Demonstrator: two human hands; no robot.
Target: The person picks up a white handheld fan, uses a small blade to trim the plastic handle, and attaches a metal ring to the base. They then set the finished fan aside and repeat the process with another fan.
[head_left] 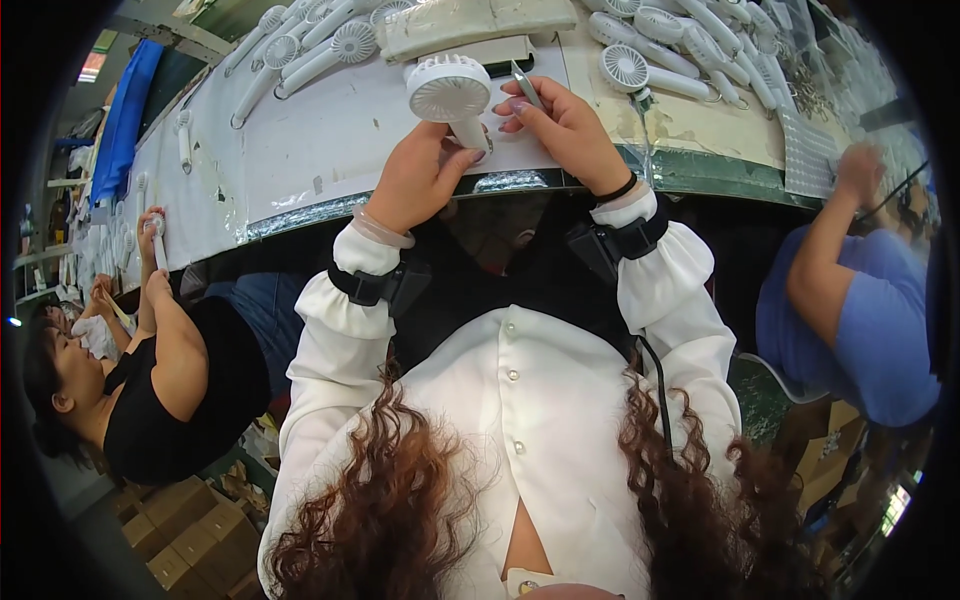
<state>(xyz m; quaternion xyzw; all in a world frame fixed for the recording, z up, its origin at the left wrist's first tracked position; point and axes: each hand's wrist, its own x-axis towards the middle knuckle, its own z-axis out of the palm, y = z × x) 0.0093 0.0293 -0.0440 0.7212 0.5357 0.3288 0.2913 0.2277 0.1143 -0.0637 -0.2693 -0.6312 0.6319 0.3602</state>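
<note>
My left hand (418, 178) is closed around the handle of a white handheld fan (450, 92). The fan stands tilted up over the worktable (330, 150), its round slotted head facing me. Between the fingertips of my right hand (568, 130) is a slim silver pointed tool (525, 84), its tip aimed up and away; whether it is a blade or tweezers I cannot tell. That hand is just right of the fan's handle, a small gap from it. Behind the fan lies a pale folded cloth or pad (475, 28), with a dark-edged flat item (510, 55) in front of it.
More white handheld fans (354, 44) lie in a pile at the back left. Another heap of fans (690, 40) fills the back right, one fan (626, 68) nearest me. Co-workers sit on both sides; the left one holds a fan (158, 235). Cardboard boxes (195, 535) stand at lower left.
</note>
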